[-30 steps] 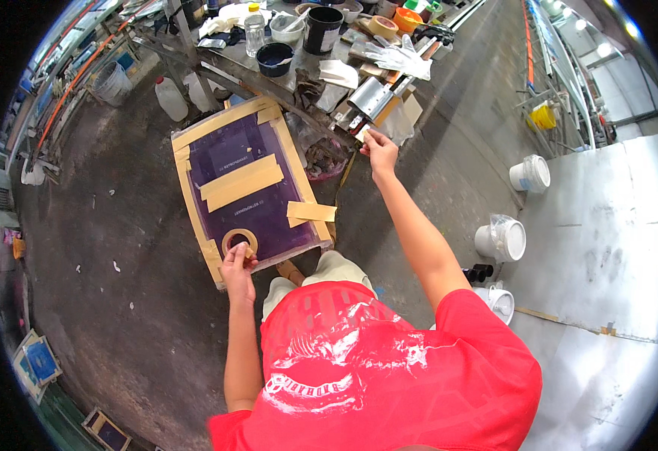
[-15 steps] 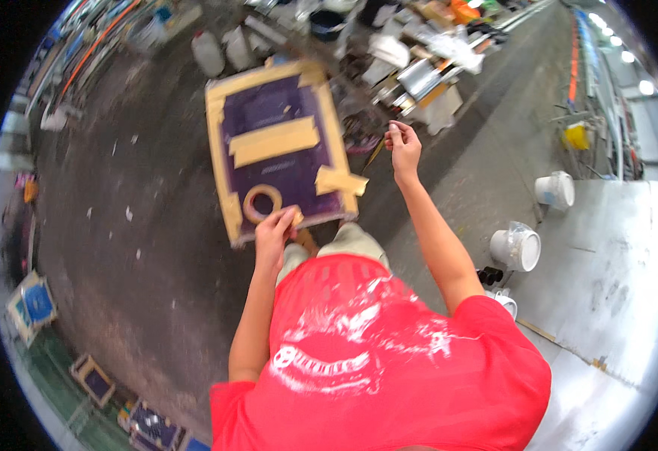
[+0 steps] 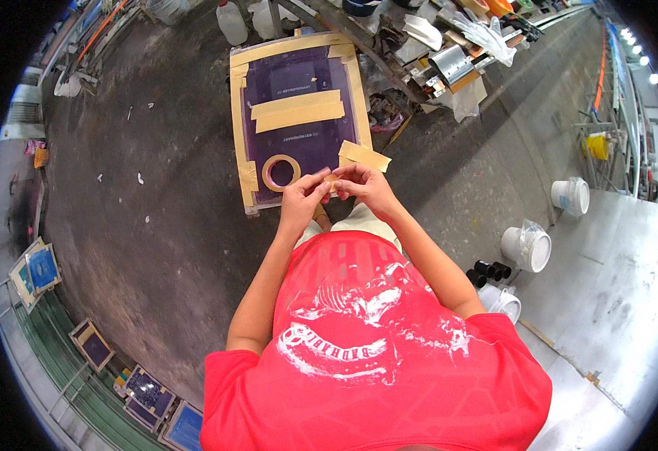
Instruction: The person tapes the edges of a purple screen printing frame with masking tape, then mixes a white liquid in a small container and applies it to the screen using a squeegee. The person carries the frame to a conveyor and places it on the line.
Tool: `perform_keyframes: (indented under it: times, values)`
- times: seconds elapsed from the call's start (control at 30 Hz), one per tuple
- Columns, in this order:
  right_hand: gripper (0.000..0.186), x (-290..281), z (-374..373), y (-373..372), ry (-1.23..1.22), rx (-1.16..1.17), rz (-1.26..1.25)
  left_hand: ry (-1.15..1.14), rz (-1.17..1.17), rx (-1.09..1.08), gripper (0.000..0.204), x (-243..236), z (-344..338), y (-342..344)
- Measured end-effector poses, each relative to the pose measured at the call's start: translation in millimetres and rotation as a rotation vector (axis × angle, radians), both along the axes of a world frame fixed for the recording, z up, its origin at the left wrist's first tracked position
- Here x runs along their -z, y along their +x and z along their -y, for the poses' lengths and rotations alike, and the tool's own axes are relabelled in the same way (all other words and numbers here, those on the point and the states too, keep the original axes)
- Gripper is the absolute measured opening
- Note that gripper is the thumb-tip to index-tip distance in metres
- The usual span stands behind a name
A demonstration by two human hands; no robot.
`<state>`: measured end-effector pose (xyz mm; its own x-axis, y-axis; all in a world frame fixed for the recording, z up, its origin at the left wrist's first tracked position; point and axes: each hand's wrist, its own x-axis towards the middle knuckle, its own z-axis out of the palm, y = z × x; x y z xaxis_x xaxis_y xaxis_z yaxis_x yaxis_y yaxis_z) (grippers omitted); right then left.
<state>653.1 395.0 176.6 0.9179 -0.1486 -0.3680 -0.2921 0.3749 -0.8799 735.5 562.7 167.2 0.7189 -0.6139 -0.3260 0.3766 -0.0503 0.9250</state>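
Our left hand [image 3: 301, 198] and right hand [image 3: 375, 188] pinch a small beige tape piece [image 3: 332, 180] in the fingers, the ring-shaped beige tape roll [image 3: 281, 158] lying left, nearer the left hand.

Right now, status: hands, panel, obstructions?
Left hand and right hand together, pinching small tan piece. Tape roll on purple panel. Tape strip juts past panel's right edge, near right hand.

The purple panel [image 3: 287, 77] bears a tan tape roll [image 3: 294, 162], lying flat near its lower left corner. A broad tape band [image 3: 297, 112] crosses its middle; a tape strip [image 3: 365, 156] projects past the right edge, toward the lower right corner. Border tape [image 3: 291, 45] lines the upper, left and right edges.
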Motion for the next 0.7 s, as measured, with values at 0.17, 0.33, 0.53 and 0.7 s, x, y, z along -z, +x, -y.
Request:
perform_keyframes:
  times: [0.17,0.33,0.53,0.7]
  values:
    - [0.012,9,-10,-7,0.065,0.061,-0.006,-0.098,-0.343,-0.106,0.026,-7,-7,2]
    - [0.009,11,-15,-4,-0.091,0.0,0.078,0.0,-0.392,0.04,0.024,1,-19,5]
    - [0.013,3,-15,-2,-0.045,0.026,0.066,-0.011,-0.296,0.017,0.019,3,-16,0]
    - [0.026,-6,-10,-3,-0.125,0.008,-0.063,0.003,-0.171,0.03,0.02,9,-15,2]
